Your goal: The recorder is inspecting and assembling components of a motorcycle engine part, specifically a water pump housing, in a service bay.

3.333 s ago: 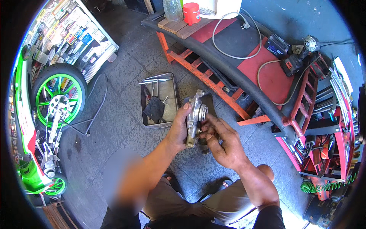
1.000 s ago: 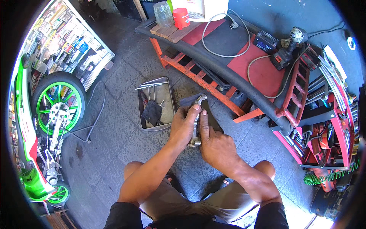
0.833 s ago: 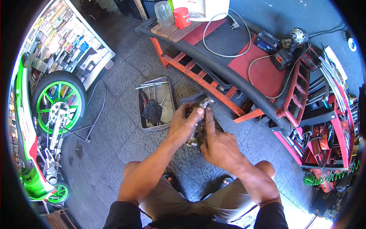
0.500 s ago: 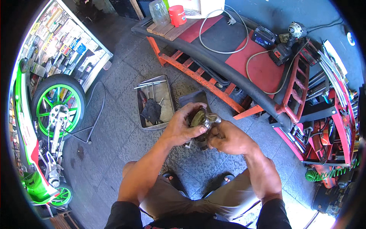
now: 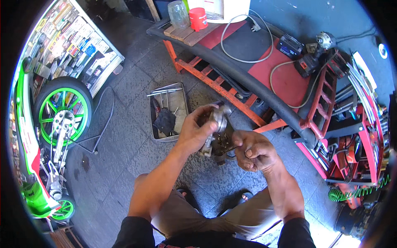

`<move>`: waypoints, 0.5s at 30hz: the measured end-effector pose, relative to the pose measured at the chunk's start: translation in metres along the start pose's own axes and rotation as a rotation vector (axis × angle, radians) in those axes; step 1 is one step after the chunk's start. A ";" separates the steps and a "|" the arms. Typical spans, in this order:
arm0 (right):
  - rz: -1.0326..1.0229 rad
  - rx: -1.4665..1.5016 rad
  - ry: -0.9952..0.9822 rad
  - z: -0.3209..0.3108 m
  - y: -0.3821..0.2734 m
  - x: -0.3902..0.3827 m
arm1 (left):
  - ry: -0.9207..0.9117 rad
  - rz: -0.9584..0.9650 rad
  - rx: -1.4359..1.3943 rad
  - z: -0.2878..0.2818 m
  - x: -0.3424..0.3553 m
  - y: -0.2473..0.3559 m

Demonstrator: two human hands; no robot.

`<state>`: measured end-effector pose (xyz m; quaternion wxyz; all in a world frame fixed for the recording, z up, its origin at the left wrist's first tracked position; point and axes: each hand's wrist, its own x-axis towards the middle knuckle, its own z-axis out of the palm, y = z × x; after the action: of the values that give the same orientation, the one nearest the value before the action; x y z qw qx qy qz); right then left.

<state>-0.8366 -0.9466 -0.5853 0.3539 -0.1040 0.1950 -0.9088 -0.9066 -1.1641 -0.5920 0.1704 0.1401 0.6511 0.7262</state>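
My left hand (image 5: pixel 197 131) is closed around a silver metal machine part (image 5: pixel 219 119) with rounded, cylindrical ends. Its exact kind is not clear, and my fingers cover part of it. Just to the right, my right hand (image 5: pixel 255 152) has its fingers curled in, apart from the metal part. A thin dark sliver shows at its fingertips, too small to name. Beneath both hands lies a dark, dirty tray-like thing (image 5: pixel 226 142) with small brassy bits on it, partly hidden by my left hand and the part.
A metal tray (image 5: pixel 180 108) with rods and a dark cloth (image 5: pixel 164 121) lies on the tiled floor. Beyond it stands an orange-framed padded bench (image 5: pixel 215 84), with a cordless impact wrench (image 5: pixel 318 53) on top. Tool rack (image 5: pixel 351 136) at right; green-wheeled motorcycle (image 5: pixel 64 118) at left.
My right hand has come away from the metal part, moving slightly right and down. The part has turned in my left hand, and the tray-like thing beneath shows more.
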 end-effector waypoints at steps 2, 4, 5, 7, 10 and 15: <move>-0.065 -0.334 0.244 0.002 0.001 0.004 | 0.213 -0.271 -0.096 0.003 0.000 0.000; -0.146 -0.810 0.578 0.005 0.012 0.011 | 0.256 -0.318 -0.253 0.007 -0.002 0.001; -0.209 -0.811 0.517 0.006 0.017 0.014 | 0.301 -0.410 -0.395 0.009 -0.003 0.002; -0.321 -1.621 0.522 0.007 0.024 0.017 | 0.320 -0.412 -0.454 0.012 -0.003 0.004; -0.252 -1.930 0.511 0.005 0.029 0.023 | 0.295 -0.511 -0.507 0.014 -0.005 0.003; -0.158 -2.284 0.454 0.000 0.034 0.028 | 0.321 -0.520 -0.662 0.010 -0.001 -0.003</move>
<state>-0.8361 -0.9885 -0.5990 -0.0459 -0.2090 0.9512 -0.2221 -0.9010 -1.1554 -0.5933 0.2798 -0.2048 0.4154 0.8410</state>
